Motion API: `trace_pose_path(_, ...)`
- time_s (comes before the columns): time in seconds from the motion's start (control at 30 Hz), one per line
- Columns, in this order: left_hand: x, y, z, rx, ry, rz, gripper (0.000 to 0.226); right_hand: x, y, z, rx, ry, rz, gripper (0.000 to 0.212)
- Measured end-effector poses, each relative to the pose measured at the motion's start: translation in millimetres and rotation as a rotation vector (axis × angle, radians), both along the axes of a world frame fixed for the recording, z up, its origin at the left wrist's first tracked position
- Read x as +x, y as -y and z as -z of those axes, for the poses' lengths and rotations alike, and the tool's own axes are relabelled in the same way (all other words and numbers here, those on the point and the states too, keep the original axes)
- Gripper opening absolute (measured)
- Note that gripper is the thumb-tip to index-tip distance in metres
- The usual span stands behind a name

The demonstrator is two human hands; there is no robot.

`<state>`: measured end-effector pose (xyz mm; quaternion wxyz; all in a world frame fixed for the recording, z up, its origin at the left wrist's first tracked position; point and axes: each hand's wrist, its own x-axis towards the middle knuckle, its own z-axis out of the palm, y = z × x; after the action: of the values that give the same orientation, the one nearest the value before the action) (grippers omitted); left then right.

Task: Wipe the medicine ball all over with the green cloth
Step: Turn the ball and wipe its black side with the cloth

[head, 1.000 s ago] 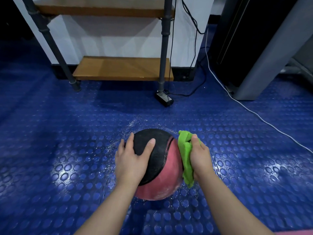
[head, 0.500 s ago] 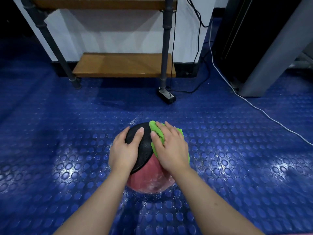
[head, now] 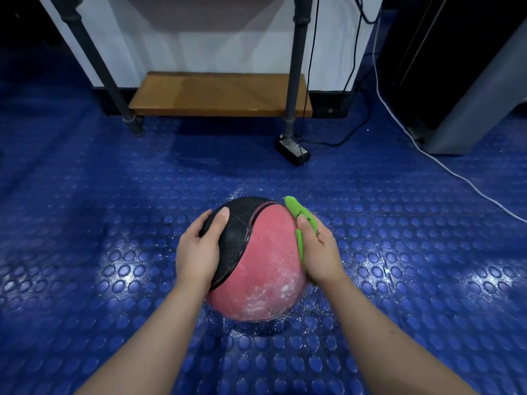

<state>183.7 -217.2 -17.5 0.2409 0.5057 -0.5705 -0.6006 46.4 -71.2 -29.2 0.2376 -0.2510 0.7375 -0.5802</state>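
The medicine ball (head: 265,260), black on its left part and pink on the rest, sits on the blue studded floor in the middle of the head view. White smears show low on its pink face. My left hand (head: 199,249) lies spread on the black left side, thumb on top. My right hand (head: 320,252) presses the green cloth (head: 298,215) against the ball's right side, thumb hooked over the cloth's edge. Most of the cloth is hidden under that hand.
A metal-legged rack with a low wooden shelf (head: 219,94) stands at the back. Black cables and a small black box (head: 293,149) lie near its right leg. A white cable (head: 445,163) crosses the floor beside a grey-and-black machine (head: 467,81) at the right. Wet drops speckle the floor (head: 85,223).
My right hand slid the cloth from the top of the ball down onto its right side. More pink surface shows now. The left hand stayed on the black side.
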Motion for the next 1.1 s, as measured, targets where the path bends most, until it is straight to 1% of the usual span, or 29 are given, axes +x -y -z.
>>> trace_pose_path(0.13, 8.5, 0.4, 3.4, 0.008, -0.039, 0.006, 0.078, 0.1, 2.1, 1.1, 0.037, 0.194, 0.062, 0.033)
trace_pose_path(0.2, 10.4, -0.4, 4.2, 0.000, -0.042, -0.004, 0.079, -1.1, 2.3, 0.9, 0.053, 0.346, 0.097, 0.031)
trace_pose_path(0.27, 13.4, -1.4, 6.5, 0.001, -0.059, -0.032, 0.087, -1.6, -0.5, 7.0, 0.034, 0.537, 0.118, 0.031)
trace_pose_path(0.33, 19.9, 0.6, 9.5, 0.036, -0.071, -0.060, 0.100, 5.0, -2.7, 12.4, -0.006, 0.701, 0.177, 0.031)
trace_pose_path(0.4, 28.3, 6.6, 10.7, 0.162, -0.098, -0.059, 0.107, 11.4, -1.6, 18.9, -0.018, 0.759, 0.211, 0.031)
trace_pose_path(0.47, 35.3, 12.4, 12.2, 0.295, -0.149, 0.008, 0.099, 14.7, 2.9, 19.6, -0.019, 0.774, 0.220, 0.033)
trace_pose_path(0.53, 40.2, 9.9, 14.0, 0.370, -0.181, 0.020, 0.091, 11.7, 5.2, 15.4, -0.019, 0.757, 0.206, 0.036)
trace_pose_path(0.63, 38.8, -4.8, 12.8, 0.460, -0.231, 0.000, 0.083, -2.8, 2.8, 7.4, 0.051, 0.682, 0.180, 0.036)
trace_pose_path(0.73, 24.9, -22.6, 6.9, 0.528, -0.260, 0.050, 0.062, -22.4, -4.1, -6.1, 0.135, 0.580, 0.180, 0.033)
trace_pose_path(0.8, 14.2, -30.4, 1.6, 0.571, -0.280, 0.086, 0.060, -32.7, -8.2, -13.6, 0.173, 0.517, 0.184, 0.033)
trace_pose_path(0.9, 7.3, -38.1, 1.9, 0.564, -0.236, 0.133, 0.063, -37.7, -13.9, -17.4, 0.209, 0.465, 0.247, 0.031)
trace_pose_path(1.0, 6.1, -37.9, -0.4, 0.519, -0.173, 0.119, 0.051, -30.9, -17.0, -17.7, 0.225, 0.408, 0.251, 0.034)
trace_pose_path(1.03, 4.4, -38.0, -5.0, 0.481, -0.153, 0.094, 0.044, -28.7, -17.7, -16.3, 0.223, 0.385, 0.250, 0.036)
trace_pose_path(1.1, -0.5, -35.2, -8.0, 0.279, -0.091, 0.015, 0.031, -22.6, -16.9, -19.6, 0.222, 0.310, 0.239, 0.034)
